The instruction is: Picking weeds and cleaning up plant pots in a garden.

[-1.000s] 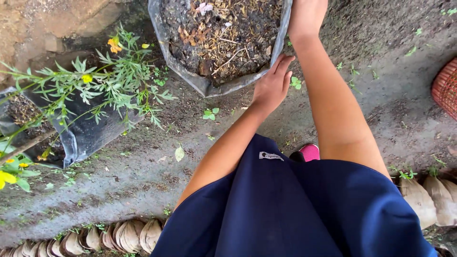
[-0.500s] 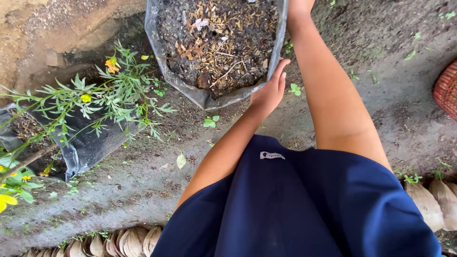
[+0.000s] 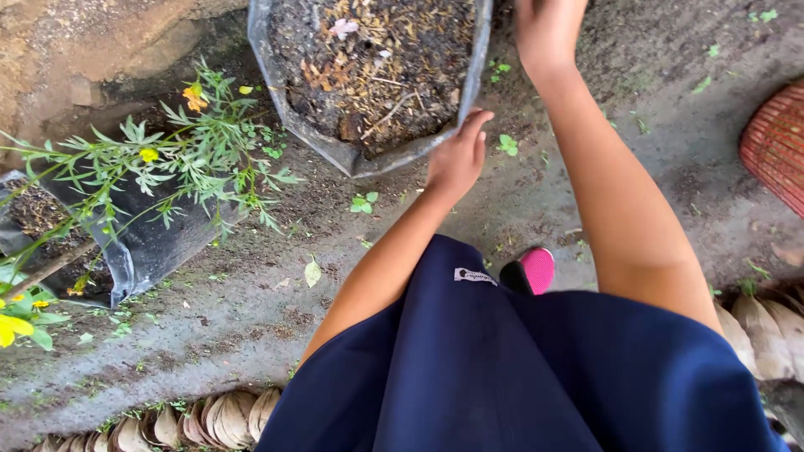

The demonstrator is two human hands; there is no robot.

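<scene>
A grey plastic grow bag (image 3: 335, 155) filled with dark soil and dry leaves (image 3: 377, 59) stands on the ground at the top centre. My left hand (image 3: 456, 159) grips the bag's near right rim, fingers curled over the edge. My right hand (image 3: 548, 29) is up beside the bag's far right side, with its fingertips cut off by the top of the frame. Whether that hand holds the bag is not visible. My dark blue skirt (image 3: 536, 368) fills the lower middle of the view.
A leafy plant with yellow flowers (image 3: 176, 163) grows from a black bag (image 3: 151, 247) at the left. A red woven basket (image 3: 779, 146) sits at the right edge. Dry husks line the bottom (image 3: 201, 418) and lower right (image 3: 762, 331). A pink shoe tip (image 3: 536, 268) shows.
The bag and both hands sit slightly further left and lower in view. More of my right hand shows at the top. My left hand stays on the rim.
</scene>
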